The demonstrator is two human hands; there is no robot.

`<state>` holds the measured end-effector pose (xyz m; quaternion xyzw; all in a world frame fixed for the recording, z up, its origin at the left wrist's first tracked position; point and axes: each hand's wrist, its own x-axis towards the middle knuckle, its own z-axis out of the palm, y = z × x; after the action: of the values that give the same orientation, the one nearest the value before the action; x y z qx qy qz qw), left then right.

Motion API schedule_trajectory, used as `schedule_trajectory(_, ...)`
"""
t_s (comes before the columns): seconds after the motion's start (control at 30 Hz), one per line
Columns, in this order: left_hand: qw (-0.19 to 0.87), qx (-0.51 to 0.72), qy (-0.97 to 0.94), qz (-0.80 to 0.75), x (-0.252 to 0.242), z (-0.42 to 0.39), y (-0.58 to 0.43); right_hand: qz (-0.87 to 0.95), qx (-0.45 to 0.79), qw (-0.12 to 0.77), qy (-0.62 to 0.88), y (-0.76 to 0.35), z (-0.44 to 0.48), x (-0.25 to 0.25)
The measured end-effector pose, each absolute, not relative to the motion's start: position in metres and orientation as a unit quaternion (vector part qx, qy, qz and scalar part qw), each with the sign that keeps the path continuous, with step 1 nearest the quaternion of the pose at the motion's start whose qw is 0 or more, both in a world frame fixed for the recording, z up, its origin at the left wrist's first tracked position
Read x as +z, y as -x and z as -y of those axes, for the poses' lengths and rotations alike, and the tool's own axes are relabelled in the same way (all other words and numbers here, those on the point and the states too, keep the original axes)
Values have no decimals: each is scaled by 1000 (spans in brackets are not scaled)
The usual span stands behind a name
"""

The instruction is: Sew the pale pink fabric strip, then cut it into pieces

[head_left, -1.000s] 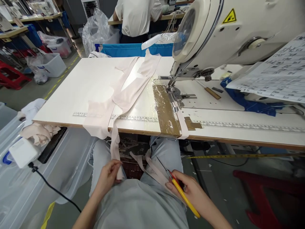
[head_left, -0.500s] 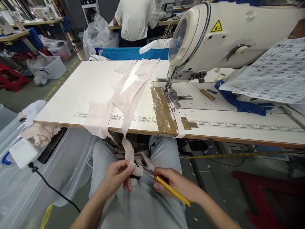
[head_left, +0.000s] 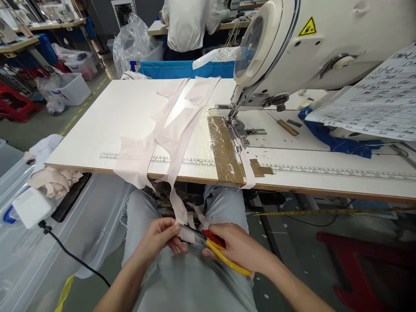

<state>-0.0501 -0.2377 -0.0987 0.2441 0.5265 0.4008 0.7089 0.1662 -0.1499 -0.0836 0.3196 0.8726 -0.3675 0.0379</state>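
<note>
Over my lap, my left hand point(head_left: 160, 237) pinches the end of a pale pink fabric strip point(head_left: 177, 204) between thumb and fingers. The strip hangs down over the table's front edge from cut fabric pieces point(head_left: 138, 160) lying on the white tabletop. My right hand point(head_left: 238, 245) grips scissors point(head_left: 229, 261) with yellow and red handles. Their blades point left and reach the strip close to my left fingertips; whether fabric is between them I cannot tell. A small pale piece hangs just below the blades.
A sewing machine point(head_left: 279, 56) stands on the white table point(head_left: 87, 125), with a wooden-handled tool point(head_left: 287, 127) beside it. Written sheets point(head_left: 373, 99) hang at right. Plastic bins point(head_left: 97, 221) sit at left, a red stool point(head_left: 364, 260) at lower right. A person point(head_left: 186, 26) sits beyond.
The scissors have moved left and turned, bringing the blades up to my left fingertips. The handles now show wider. The view has shifted slightly; my left hand still pinches the strip.
</note>
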Motion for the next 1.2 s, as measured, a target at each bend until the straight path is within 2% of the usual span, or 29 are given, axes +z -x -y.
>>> schedule_trajectory(0.2,709,402,-246,-524,-100,237,50,-877,-344,53,-332,-167,151,-88)
schedule_trajectory(0.37,712,395,-247,-526,-103,237,49,-889,-320,31,-326,-164,151,-88)
schedule_trajectory(0.5,715,385,-252,-527,-105,235,47,-874,-346,18,-340,-166,152,-93)
schedule_trajectory(0.67,738,354,-263,-511,-97,233,26,-815,-440,-105,-363,-163,158,-98)
schedule_trajectory(0.77,741,283,-376,-480,-71,219,20,-778,-476,-188,-364,-161,164,-99)
schedule_trajectory(0.83,641,237,-521,-512,-45,192,28,-767,-462,-236,-378,-165,169,-99)
schedule_trajectory(0.9,445,233,-645,-576,-16,150,41,-760,-434,-269,-403,-176,176,-99)
schedule_trajectory(0.97,252,232,-702,-625,7,96,52,-741,-421,-282,-441,-190,184,-98)
schedule_trajectory(1.03,132,155,-717,-667,20,42,58,-712,-426,-288,-478,-207,194,-97)
schedule_trajectory(1.2,117,131,-671,-720,19,-48,52,-649,-392,-308,-575,-262,211,-97)
